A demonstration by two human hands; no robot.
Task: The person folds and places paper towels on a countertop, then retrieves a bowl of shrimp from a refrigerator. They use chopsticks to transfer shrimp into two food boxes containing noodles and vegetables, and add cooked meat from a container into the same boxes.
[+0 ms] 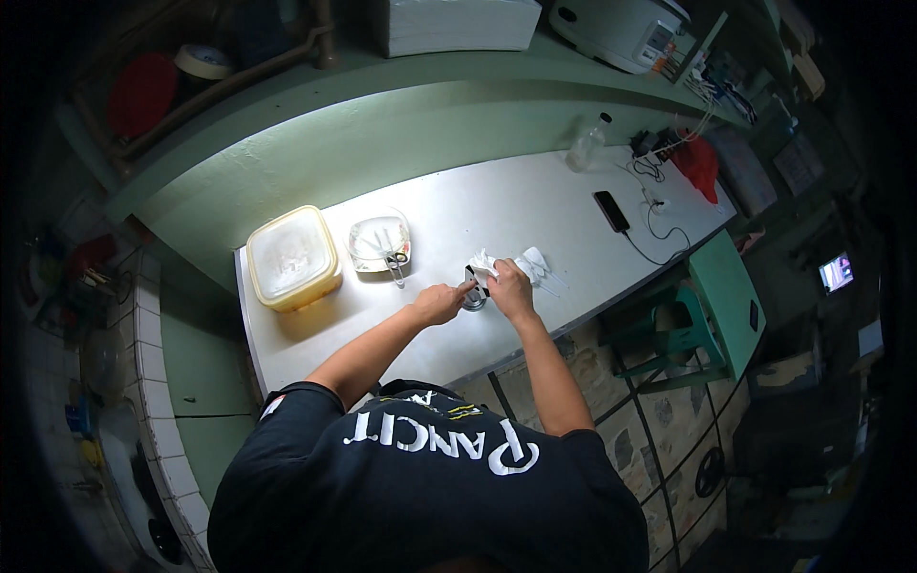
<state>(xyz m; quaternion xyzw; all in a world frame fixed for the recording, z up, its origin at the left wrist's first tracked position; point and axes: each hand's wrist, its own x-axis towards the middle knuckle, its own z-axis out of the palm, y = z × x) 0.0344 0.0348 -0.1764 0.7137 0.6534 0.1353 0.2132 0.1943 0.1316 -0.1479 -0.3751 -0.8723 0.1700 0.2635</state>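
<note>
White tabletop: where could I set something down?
Bare patches: between the dish and bottle, and in front of the lidded tub. Crowded: around left hand and right hand, and among phone, cable and red bundle.

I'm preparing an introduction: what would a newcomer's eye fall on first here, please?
The left hand and right hand probably draw the eye first, close together over the white table, crumpled white material in the right. Next comes the large yellow tub at the table's left end.

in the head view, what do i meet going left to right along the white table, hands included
Lidded yellow tub, white patterned dish, left hand, right hand, black phone, red bag-like item.
</note>
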